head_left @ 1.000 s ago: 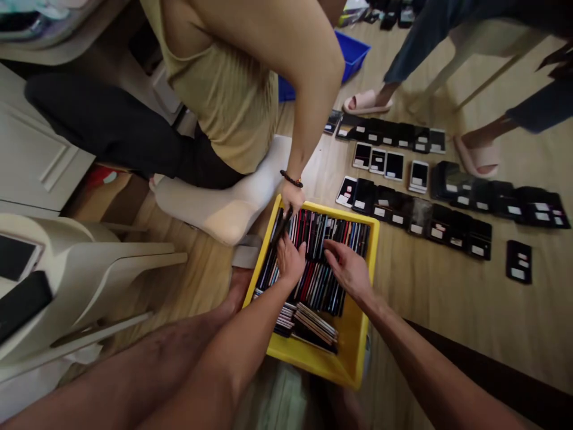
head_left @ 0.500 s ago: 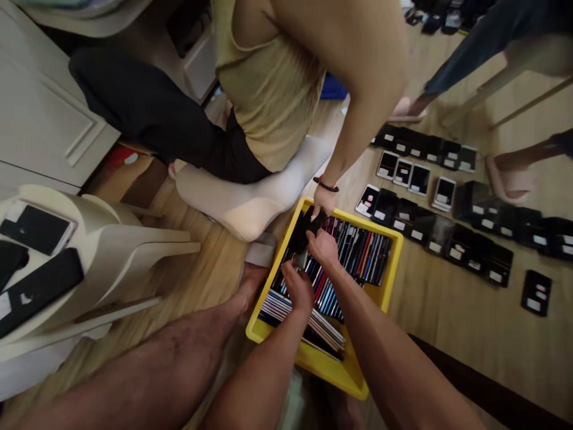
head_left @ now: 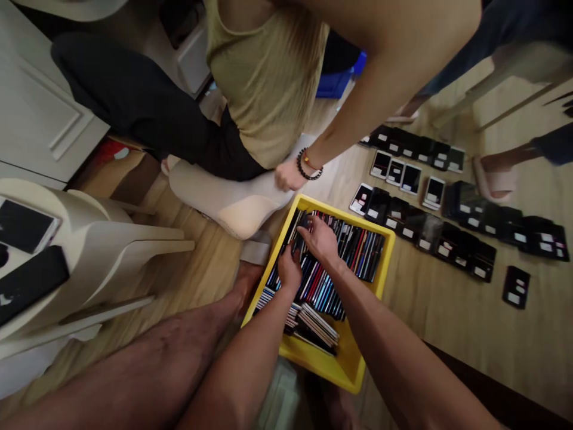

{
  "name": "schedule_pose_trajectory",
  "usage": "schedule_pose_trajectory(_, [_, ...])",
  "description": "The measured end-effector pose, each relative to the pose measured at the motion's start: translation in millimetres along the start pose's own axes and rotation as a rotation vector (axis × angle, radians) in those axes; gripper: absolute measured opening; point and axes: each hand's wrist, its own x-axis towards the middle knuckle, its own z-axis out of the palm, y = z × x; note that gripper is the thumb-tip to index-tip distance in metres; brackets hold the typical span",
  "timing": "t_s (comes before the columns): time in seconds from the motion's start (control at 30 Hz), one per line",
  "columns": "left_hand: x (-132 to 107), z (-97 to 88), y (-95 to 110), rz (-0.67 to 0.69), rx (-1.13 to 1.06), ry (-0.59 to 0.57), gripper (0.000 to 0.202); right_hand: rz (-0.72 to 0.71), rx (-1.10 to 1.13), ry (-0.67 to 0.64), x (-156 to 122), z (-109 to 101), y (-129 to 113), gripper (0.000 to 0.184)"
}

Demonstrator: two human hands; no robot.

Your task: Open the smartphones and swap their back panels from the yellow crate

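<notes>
A yellow bin (head_left: 387, 263) stands on the floor in front of me, packed with phones (head_left: 326, 280) set on edge in rows. Both my hands are inside its far left part. My left hand (head_left: 290, 270) curls around dark phones (head_left: 297, 242), thumb up. From the other side, my right hand (head_left: 321, 240) closes its fingers on the top end of the same dark phones. My fingers partly hide them, so their number is unclear. Paler, thin phones (head_left: 319, 324) lean at the near end of the bin.
A co-worker sits close ahead, their hand (head_left: 290, 175) near a sock-covered foot (head_left: 246, 209). Rows of labelled phones (head_left: 405, 218) lie on the floor to the right. At left, a cream stool (head_left: 102, 239) carries more devices. Another person's slippered foot (head_left: 496, 173) stands at far right.
The co-worker's hand has left the bin and moved left to beside their foot. My hands have come together around the dark phones, the left one moving up slightly.
</notes>
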Motion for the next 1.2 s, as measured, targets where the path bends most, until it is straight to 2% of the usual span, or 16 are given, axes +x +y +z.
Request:
schedule_pose_trajectory(0.07, [1, 0.3, -7, -0.025, -0.050, 0.007, 0.038, -0.120, 0.010, 0.035, 4, -6, 5, 0.059])
schedule_pose_trajectory(0.17, [3, 3.1, -17, -0.063, -0.116, 0.019, 0.038, -0.305, 0.003, -0.024, 17, -19, 11, 0.068])
schedule_pose_trajectory(0.33, [2, 7.8, -25, -0.089, -0.176, 0.028, 0.047, -0.466, -0.021, -0.164, 42, -36, 16, 0.036])
schedule_pose_trajectory(0.4, [0, 7.9, -25, -0.077, -0.186, 0.024, 0.050, -0.477, -0.012, -0.175, 47, -36, 16, 0.034])
schedule_pose_trajectory(0.57, [-5, 10.9, -19, -0.009, -0.148, 0.006, 0.046, -0.405, 0.070, -0.132, 45, -21, 17, 0.052])
schedule_pose_trajectory(0.67, [-5, 18.9, -15, 0.036, -0.079, -0.009, 0.054, -0.321, 0.155, -0.050, 34, -14, 24, 0.059])
schedule_pose_trajectory(0.77, [-1, 27.2, -10, 0.074, 0.007, -0.027, 0.067, -0.161, 0.232, 0.041, 12, -6, 40, 0.050])
schedule_pose_trajectory(0.87, [5, 29.1, -7, 0.109, 0.098, -0.057, 0.070, -0.002, 0.317, 0.093, -19, 8, 57, 0.040])
schedule_pose_trajectory(1.03, [17, 12.3, -5, 0.212, 0.232, -0.151, 0.067, 0.110, 0.475, 0.086, -62, 34, 69, 0.036])
schedule_pose_trajectory(1.2, [33, -5.5, 0, 0.302, 0.310, -0.232, 0.075, 0.114, 0.533, 0.020, -76, 38, 66, 0.032])
